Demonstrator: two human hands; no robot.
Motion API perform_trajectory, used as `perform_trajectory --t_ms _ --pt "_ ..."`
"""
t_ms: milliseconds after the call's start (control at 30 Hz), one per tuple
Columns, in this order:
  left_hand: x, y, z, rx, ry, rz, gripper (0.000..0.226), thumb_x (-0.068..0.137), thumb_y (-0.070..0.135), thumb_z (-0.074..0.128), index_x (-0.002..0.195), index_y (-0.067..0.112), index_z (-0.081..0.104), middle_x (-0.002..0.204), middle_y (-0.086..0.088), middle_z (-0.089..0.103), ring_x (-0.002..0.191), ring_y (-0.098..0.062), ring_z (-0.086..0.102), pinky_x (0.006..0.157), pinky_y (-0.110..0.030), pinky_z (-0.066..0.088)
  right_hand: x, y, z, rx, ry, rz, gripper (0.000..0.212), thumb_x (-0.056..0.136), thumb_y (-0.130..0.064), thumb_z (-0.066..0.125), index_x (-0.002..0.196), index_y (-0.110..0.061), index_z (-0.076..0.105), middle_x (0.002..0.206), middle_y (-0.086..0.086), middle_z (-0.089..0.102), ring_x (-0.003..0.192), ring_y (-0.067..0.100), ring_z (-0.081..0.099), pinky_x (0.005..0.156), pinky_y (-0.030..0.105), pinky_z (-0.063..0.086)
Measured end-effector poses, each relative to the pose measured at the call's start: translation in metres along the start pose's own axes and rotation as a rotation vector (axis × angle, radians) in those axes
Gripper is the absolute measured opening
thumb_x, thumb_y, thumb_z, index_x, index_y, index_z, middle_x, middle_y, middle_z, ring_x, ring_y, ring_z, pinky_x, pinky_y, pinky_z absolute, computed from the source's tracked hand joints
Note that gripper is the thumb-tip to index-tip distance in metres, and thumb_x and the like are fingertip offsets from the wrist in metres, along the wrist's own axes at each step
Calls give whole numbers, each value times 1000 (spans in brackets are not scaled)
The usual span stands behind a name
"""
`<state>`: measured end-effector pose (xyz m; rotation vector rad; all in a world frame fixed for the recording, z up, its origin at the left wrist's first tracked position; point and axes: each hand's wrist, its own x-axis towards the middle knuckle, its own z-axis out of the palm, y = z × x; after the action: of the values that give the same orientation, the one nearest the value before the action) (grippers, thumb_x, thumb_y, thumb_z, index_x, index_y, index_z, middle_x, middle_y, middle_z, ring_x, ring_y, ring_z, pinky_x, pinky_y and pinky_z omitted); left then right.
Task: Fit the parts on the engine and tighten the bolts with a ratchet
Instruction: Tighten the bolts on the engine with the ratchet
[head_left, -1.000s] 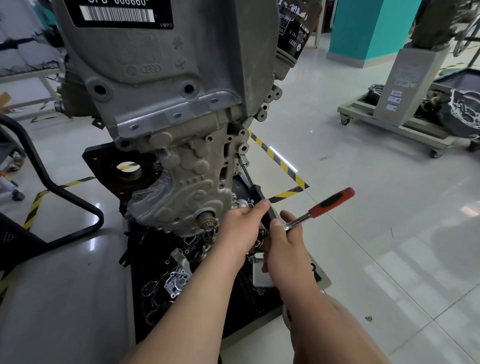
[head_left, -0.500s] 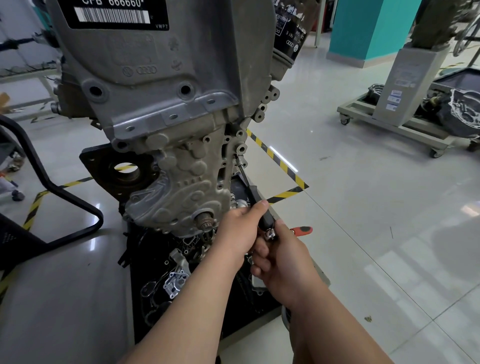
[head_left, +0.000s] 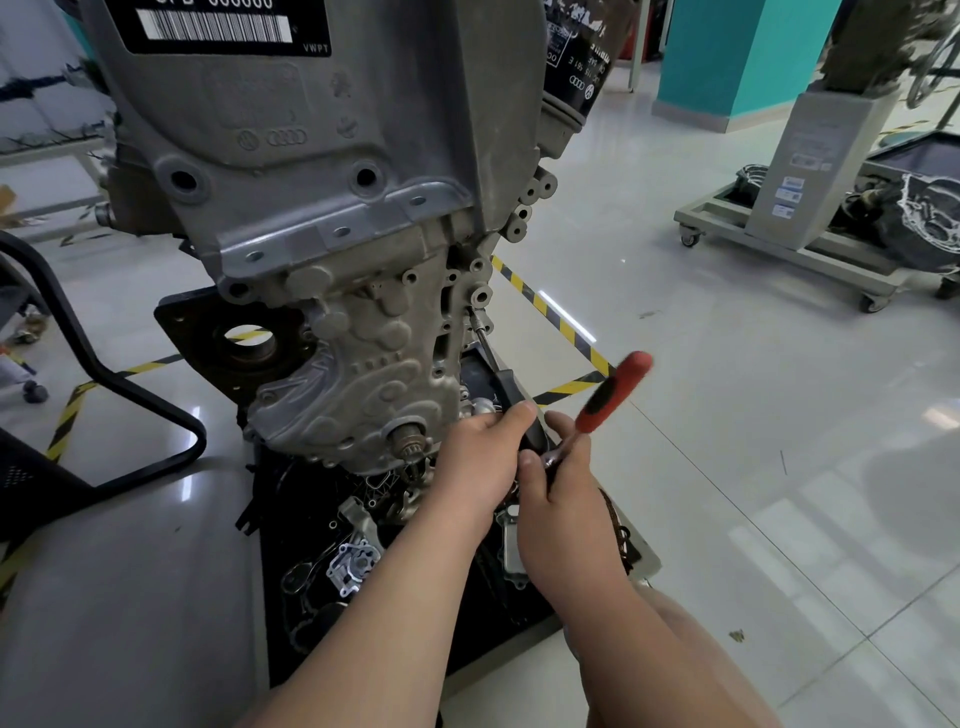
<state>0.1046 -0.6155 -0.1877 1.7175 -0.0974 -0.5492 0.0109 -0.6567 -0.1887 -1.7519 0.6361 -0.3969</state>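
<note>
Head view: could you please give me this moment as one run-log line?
step: tightening | left hand grips extension bar, tip on engine | right hand grips ratchet near its head | handle blurred

Auto workshop: engine (head_left: 322, 218), wheeled stand (head_left: 810, 244)

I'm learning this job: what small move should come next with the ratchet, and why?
Probably swing the red-and-black-handled ratchet through a tightening stroke. Its long black extension bar already reaches the right edge of the grey cast-metal engine, the left hand grips the bar to steady it, and the right hand holds the ratchet near its head.
</note>
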Motion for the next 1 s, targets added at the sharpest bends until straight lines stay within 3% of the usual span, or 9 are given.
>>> perform_trajectory --t_ms 67,133,267,333,400,467,600,800,1000 --pt "0 0 0 -8 -10 2 34 85 43 64 70 13 68 56 4 63 53 -9 59 49 -19 45 -2 -2 1 -41 -15 -20 36 99 -36 41 125 -57 25 93 -24 59 75 -6 60 59 21 40" --pt "0 0 0 -11 -10 1 32 85 44 64 71 16 71 58 8 66 52 -2 60 49 -15 46 -2 -3 1 -23 -26 -16 35 100 -34 40 118 -61 26 86 -26 58 71 -3 60 57 23 39" --pt "-1 0 -2 -7 -7 -5 39 87 47 64 83 8 71 62 6 62 63 -10 58 61 -23 47 0 -2 2 126 10 27 23 101 -35 40 114 -54 36 84 -23 62 78 -12 59 64 21 42" --pt "-3 1 -3 3 -16 -15 39 87 49 63 82 12 71 64 5 63 62 -10 59 59 -24 45 2 1 2 211 3 79 23 101 -36 41 111 -56 41 88 -19 63 75 -10 60 68 22 44" --pt "-3 3 -3 14 -18 -16 40 87 50 62 80 12 70 57 6 57 52 -9 53 51 -21 41 5 1 2 326 -30 163 22 101 -34 42 115 -49 49 79 -16 62 63 -1 58 67 29 49" --pt "-3 3 -4 3 -19 -13 42 88 50 62 78 9 67 50 4 50 46 -14 46 46 -22 36 7 -1 1 464 -56 235 19 102 -30 40 114 -37 54 61 -12 58 47 5 51 52 30 47" --pt "-5 3 -5 -43 -63 -6 51 89 48 61 96 -3 62 48 -10 46 33 -20 43 37 -16 30 10 -5 -3 668 -135 363 28 104 -32 36 93 -12 51 52 1 48 39 13 38 42 28 40" --pt "-5 4 -6 -31 -103 -41 51 85 56 59 90 5 64 38 -9 48 30 -19 43 36 -16 33 9 -9 -7 934 -292 503 43 104 -40 32 80 -11 53 55 2 42 40 13 29 42 26 37" --pt "-4 5 -6 -22 -118 -43 51 88 56 57 87 6 61 46 -6 55 34 -16 49 38 -18 34 13 -11 -12 1160 -352 588 48 102 -43 31 84 -9 60 53 -1 38 37 11 27 39 24 36"
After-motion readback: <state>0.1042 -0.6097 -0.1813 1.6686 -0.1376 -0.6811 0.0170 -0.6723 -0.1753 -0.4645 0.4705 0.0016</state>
